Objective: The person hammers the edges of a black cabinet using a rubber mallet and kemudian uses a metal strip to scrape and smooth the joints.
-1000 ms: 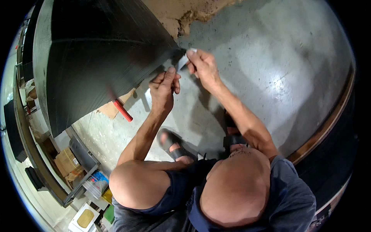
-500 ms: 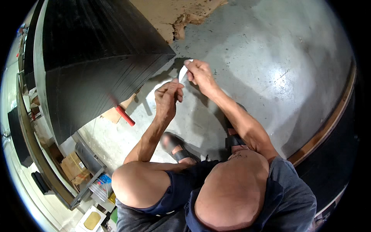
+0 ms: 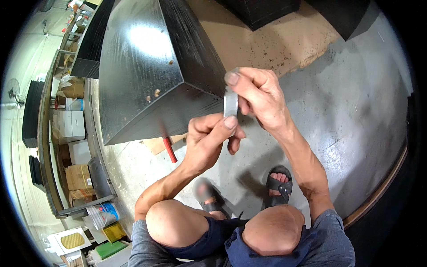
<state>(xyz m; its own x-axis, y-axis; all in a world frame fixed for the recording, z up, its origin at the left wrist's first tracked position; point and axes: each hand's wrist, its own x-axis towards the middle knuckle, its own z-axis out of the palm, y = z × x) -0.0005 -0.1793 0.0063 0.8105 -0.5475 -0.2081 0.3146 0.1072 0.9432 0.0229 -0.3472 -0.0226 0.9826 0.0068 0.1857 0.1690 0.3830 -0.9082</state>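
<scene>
While the left grip [image 3: 207,141] pinches a flat strip [image 3: 230,103], a streaked box [image 3: 138,73] gleams.

A strip [image 3: 230,105] runs between your left hand [image 3: 207,141] and your right hand [image 3: 263,97]. Ahead of you to the left stands a block [image 3: 135,66], one corner just left of the strip in view. A handle [image 3: 169,150] sits left of your left hand, by that block's near edge. Beyond your hands, a sheet [image 3: 271,46] lies on the floor [image 3: 351,102], another block [image 3: 262,11] at its far part. A shelf [image 3: 92,129] at far left holds a carton [image 3: 78,177].
</scene>
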